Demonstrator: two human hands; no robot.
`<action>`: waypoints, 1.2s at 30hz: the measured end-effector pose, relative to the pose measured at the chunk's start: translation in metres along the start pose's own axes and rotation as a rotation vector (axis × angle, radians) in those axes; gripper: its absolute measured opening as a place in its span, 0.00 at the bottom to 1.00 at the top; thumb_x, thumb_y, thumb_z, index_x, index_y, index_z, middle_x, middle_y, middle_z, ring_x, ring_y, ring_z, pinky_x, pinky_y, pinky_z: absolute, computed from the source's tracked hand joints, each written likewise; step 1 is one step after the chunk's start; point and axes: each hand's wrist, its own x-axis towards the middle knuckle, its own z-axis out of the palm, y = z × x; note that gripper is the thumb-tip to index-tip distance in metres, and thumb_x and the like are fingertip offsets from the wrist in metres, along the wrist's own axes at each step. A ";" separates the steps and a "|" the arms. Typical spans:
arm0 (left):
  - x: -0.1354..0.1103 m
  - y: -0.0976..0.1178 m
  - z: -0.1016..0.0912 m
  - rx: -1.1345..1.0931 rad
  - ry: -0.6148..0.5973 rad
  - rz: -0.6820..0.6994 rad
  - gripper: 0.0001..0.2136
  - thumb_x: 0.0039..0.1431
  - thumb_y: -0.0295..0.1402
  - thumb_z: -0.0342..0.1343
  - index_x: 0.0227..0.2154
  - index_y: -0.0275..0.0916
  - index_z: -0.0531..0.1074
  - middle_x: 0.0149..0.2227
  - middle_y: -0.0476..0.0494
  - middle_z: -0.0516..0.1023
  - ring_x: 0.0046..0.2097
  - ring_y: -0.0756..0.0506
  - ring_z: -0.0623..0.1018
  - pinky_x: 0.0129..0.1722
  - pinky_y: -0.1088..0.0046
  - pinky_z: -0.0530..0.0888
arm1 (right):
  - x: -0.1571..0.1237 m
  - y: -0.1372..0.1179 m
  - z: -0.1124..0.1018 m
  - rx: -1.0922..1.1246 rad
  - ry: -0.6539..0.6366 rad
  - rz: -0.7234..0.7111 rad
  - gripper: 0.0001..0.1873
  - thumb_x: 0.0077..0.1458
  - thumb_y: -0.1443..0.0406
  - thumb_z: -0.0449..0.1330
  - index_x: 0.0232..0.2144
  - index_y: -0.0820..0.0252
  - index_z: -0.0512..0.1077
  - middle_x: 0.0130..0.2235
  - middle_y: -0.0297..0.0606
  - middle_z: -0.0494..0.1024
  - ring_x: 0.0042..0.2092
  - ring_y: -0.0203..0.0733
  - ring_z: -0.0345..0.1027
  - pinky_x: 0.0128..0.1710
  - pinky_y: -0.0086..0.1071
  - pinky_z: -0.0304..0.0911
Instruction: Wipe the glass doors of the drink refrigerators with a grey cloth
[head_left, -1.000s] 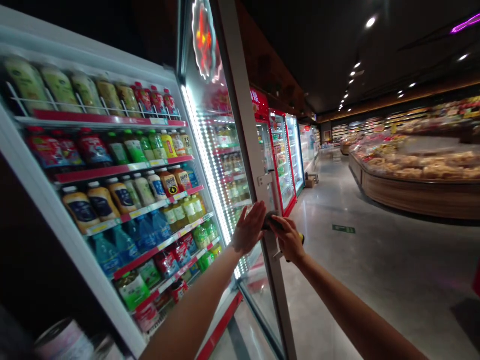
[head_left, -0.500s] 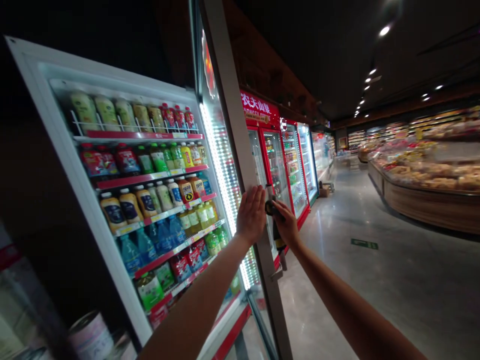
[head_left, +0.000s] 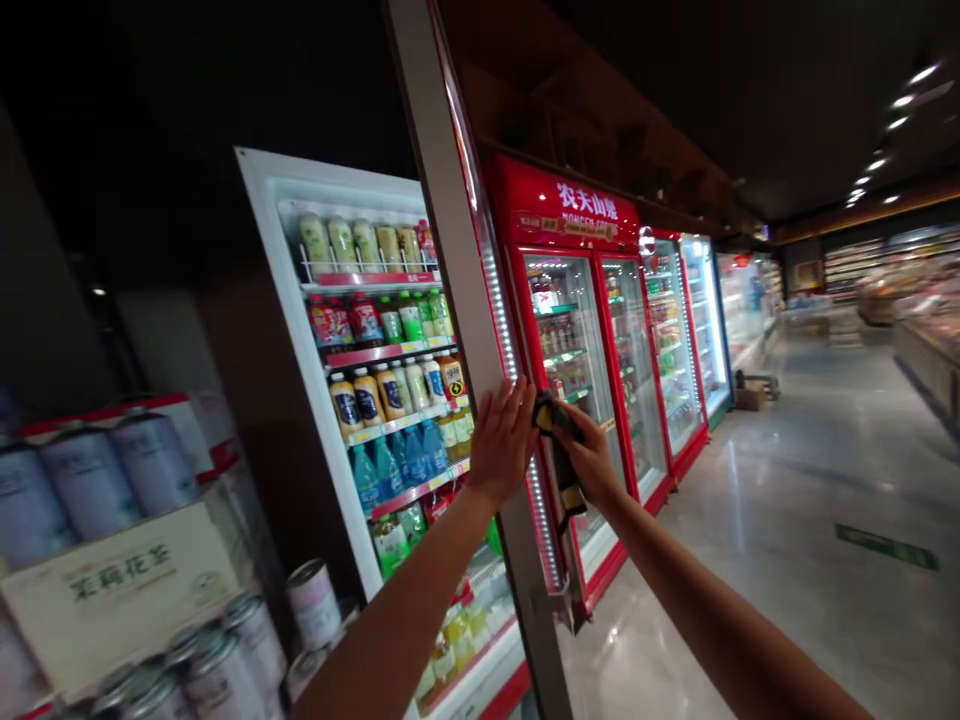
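Observation:
My left hand [head_left: 501,445] lies flat, fingers stretched out together, against the grey edge of an open glass cooler door [head_left: 480,330]. Just to its right, my right hand [head_left: 589,455] has its fingers closed around a dark, cloth-like item with yellow patches [head_left: 571,490]. Part of that item hangs below the hand, and its exact kind is unclear. Behind the door stands a lit drinks cooler [head_left: 262,200] with rows of bottles [head_left: 390,385] on red-edged shelves. The door hides the cooler's right side.
Red glass-door coolers [head_left: 577,225] line the wall to the right, along a shiny grey floor [head_left: 720,600]. Cans [head_left: 206,665] and a carton [head_left: 142,580] are stacked at lower left. A cardboard box [head_left: 750,395] sits farther along, opposite a display counter [head_left: 930,350].
The door has swung further out, now seen nearly edge-on and covering the cooler's right part. My view has turned left, bringing the cans and carton in. Both hands stay at the door.

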 end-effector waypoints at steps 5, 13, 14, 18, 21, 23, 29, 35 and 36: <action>-0.024 -0.039 -0.006 0.089 0.012 -0.103 0.27 0.72 0.37 0.41 0.71 0.35 0.51 0.70 0.37 0.62 0.74 0.39 0.53 0.73 0.44 0.46 | 0.004 0.018 0.063 0.239 -0.107 0.284 0.22 0.43 0.61 0.70 0.44 0.51 0.81 0.46 0.34 0.83 0.49 0.49 0.75 0.53 0.42 0.68; -0.052 -0.133 -0.011 0.122 -0.034 -0.136 0.27 0.72 0.43 0.42 0.66 0.32 0.60 0.64 0.34 0.71 0.70 0.37 0.63 0.71 0.47 0.55 | -0.001 0.071 0.173 0.467 -0.300 0.473 0.18 0.39 0.62 0.69 0.38 0.54 0.80 0.41 0.34 0.83 0.44 0.46 0.74 0.44 0.34 0.69; -0.055 -0.147 -0.010 0.111 -0.052 -0.135 0.27 0.72 0.44 0.42 0.66 0.33 0.61 0.64 0.34 0.71 0.69 0.37 0.64 0.71 0.48 0.56 | -0.001 0.080 0.187 0.474 -0.310 0.473 0.16 0.38 0.61 0.69 0.35 0.54 0.80 0.40 0.33 0.83 0.43 0.45 0.74 0.44 0.34 0.69; -0.071 -0.202 -0.002 0.060 -0.083 -0.141 0.26 0.72 0.44 0.41 0.67 0.36 0.60 0.65 0.37 0.70 0.71 0.38 0.61 0.70 0.51 0.60 | 0.006 0.115 0.240 0.510 -0.344 0.458 0.12 0.37 0.60 0.69 0.30 0.53 0.78 0.37 0.33 0.83 0.41 0.44 0.74 0.41 0.34 0.69; -0.087 -0.246 0.008 0.038 -0.078 -0.163 0.26 0.73 0.44 0.39 0.67 0.35 0.58 0.67 0.36 0.68 0.72 0.39 0.60 0.70 0.52 0.60 | 0.022 0.135 0.270 0.509 -0.381 0.466 0.17 0.37 0.59 0.71 0.34 0.53 0.79 0.37 0.33 0.82 0.38 0.44 0.74 0.39 0.35 0.70; -0.098 -0.275 0.015 0.060 -0.090 -0.177 0.27 0.73 0.44 0.39 0.67 0.35 0.58 0.68 0.35 0.66 0.72 0.40 0.59 0.70 0.51 0.61 | 0.039 0.145 0.285 0.487 -0.376 0.456 0.21 0.36 0.58 0.73 0.36 0.53 0.78 0.35 0.32 0.82 0.35 0.43 0.74 0.36 0.34 0.69; -0.120 -0.351 0.045 0.288 -0.113 -0.178 0.25 0.73 0.41 0.42 0.68 0.37 0.56 0.70 0.36 0.62 0.73 0.39 0.55 0.70 0.46 0.59 | 0.082 0.166 0.313 0.410 -0.311 0.387 0.27 0.37 0.51 0.75 0.39 0.54 0.74 0.33 0.34 0.81 0.29 0.41 0.73 0.28 0.34 0.66; -0.102 -0.405 0.082 0.470 -0.070 -0.211 0.26 0.72 0.40 0.44 0.69 0.39 0.54 0.72 0.37 0.57 0.74 0.39 0.50 0.71 0.45 0.56 | 0.122 0.188 0.326 0.244 -0.316 0.210 0.28 0.36 0.49 0.75 0.38 0.57 0.78 0.36 0.38 0.82 0.35 0.45 0.74 0.34 0.37 0.67; -0.096 -0.412 0.086 0.491 -0.061 -0.228 0.26 0.71 0.40 0.45 0.69 0.39 0.53 0.73 0.37 0.55 0.75 0.39 0.48 0.71 0.45 0.55 | 0.130 0.191 0.329 0.228 -0.314 0.189 0.28 0.37 0.49 0.74 0.39 0.56 0.78 0.37 0.38 0.83 0.36 0.46 0.75 0.36 0.38 0.67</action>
